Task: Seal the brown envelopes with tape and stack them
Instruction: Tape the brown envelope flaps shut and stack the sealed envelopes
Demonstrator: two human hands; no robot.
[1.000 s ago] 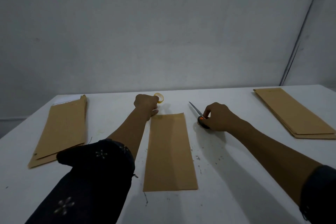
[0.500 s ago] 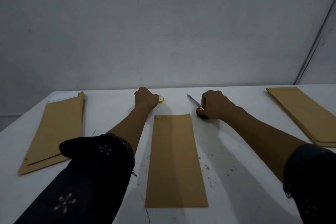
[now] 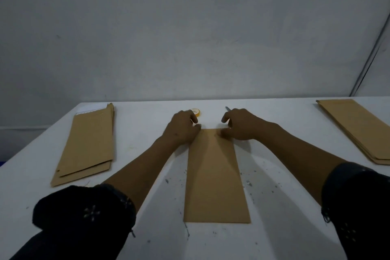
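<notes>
- nearest to the camera: two dark sleeves with little flower prints, bare forearms reaching forward over the white table, which has some dark specks on it
- one brown envelope lies flat dead centre, long way pointing away
- at its far end both hands sit on the top corners: left hand on the left corner, right hand on the right. fingers are bent, seemingly pinching or pressing the edge, honestly can't tell which, or whether there's tape under them
- just past the left hand, the yellow tape roll sits on the table, nobody holding it
- scissors tip pokes out behind the right hand
- far left pile and far right pile of envelopes. my guess: partway through, middle one mid-seal, can't say which pile is finished
</notes>
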